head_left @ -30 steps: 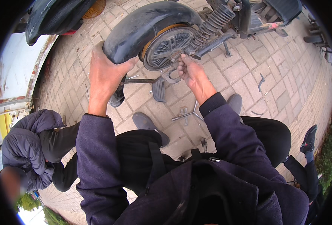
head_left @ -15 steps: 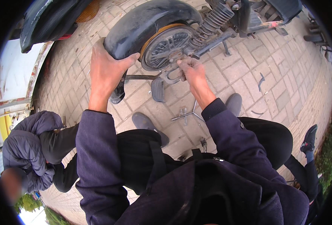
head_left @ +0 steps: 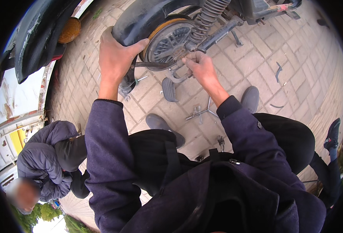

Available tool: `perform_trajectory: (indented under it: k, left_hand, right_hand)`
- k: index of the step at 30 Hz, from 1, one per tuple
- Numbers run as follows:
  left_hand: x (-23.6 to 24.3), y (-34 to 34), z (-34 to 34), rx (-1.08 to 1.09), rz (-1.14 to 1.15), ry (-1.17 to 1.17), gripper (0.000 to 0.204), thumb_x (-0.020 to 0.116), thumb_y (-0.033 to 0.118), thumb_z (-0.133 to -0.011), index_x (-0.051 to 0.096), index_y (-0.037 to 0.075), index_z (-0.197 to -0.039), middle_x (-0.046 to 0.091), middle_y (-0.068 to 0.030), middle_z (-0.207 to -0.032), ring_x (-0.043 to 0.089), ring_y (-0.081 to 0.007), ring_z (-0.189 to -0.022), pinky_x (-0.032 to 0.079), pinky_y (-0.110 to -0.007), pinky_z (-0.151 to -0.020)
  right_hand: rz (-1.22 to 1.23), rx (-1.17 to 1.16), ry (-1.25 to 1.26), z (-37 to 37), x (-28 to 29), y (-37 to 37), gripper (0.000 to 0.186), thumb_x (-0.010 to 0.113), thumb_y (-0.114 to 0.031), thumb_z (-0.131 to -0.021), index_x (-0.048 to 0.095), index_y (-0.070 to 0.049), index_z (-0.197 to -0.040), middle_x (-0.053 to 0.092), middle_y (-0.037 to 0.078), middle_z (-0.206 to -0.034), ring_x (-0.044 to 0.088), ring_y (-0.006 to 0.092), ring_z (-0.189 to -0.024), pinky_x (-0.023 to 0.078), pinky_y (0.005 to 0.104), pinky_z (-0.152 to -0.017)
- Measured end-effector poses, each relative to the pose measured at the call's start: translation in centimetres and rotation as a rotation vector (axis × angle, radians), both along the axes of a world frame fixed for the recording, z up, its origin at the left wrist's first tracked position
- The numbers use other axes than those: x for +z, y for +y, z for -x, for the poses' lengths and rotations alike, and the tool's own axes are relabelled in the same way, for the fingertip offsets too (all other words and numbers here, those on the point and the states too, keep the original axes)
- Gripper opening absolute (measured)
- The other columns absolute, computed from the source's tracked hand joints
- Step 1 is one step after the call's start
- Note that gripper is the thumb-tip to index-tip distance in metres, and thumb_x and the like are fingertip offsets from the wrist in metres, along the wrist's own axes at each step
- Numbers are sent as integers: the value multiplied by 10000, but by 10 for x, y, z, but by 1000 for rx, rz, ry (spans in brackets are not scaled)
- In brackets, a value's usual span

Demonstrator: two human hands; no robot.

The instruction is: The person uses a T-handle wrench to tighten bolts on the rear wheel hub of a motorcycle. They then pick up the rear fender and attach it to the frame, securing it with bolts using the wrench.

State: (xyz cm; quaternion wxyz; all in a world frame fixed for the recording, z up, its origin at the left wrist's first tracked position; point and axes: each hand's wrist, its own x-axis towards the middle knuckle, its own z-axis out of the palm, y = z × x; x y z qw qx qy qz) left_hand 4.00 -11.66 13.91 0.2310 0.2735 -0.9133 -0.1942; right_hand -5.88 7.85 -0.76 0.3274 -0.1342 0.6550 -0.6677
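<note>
My left hand [head_left: 115,58] is closed round the rear end of a black mudguard [head_left: 134,21] on a two-wheeler, thumb lying along its side. My right hand [head_left: 199,68] has its fingers bent in a pinch at the hub of the wheel [head_left: 167,42], beside a metal bracket [head_left: 175,77]; whatever small part it holds is hidden. A coiled shock absorber [head_left: 206,21] meets a frame arm [head_left: 222,35] above that hand. Below the hub a black rubber pedal [head_left: 169,89] lies near a wrench [head_left: 125,94].
A three-arm wrench [head_left: 202,112] and black strips [head_left: 278,72] lie on the paving. A crouching person [head_left: 47,151] is at left by a white panel [head_left: 16,93] and dark vehicle part [head_left: 37,35]. Another person's shoe [head_left: 331,134] shows at right, near my grey shoes [head_left: 250,99].
The view has shifted, with the wheel now higher in the picture. My right hand's fingers have moved at the hub; my left hand keeps its grip on the mudguard.
</note>
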Motion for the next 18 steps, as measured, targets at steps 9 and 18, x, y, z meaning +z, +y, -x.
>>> perform_trajectory:
  k: [9,18]
  left_hand:
    - [-9,-4,14,-9,43,-73,882,885,396,-681,522,-145,-1276,657,-247,-1162,658,-313,-1076,506,-380,-958]
    - [-11,-7,21,-6,53,-75,915,869,479,-647,551,-104,-1277,623,-247,-1219,624,-370,-1134,492,-432,-982]
  right_hand:
    - [-69,-82,9,3,-10,-7,226,743,-170,-903,694,46,-946,645,32,-718,556,85,-544,429,246,-489]
    - [-139,-76,-28,5,-12,-10,214,765,-171,-864,736,34,-919,681,67,-701,604,118,-550,481,297,-519]
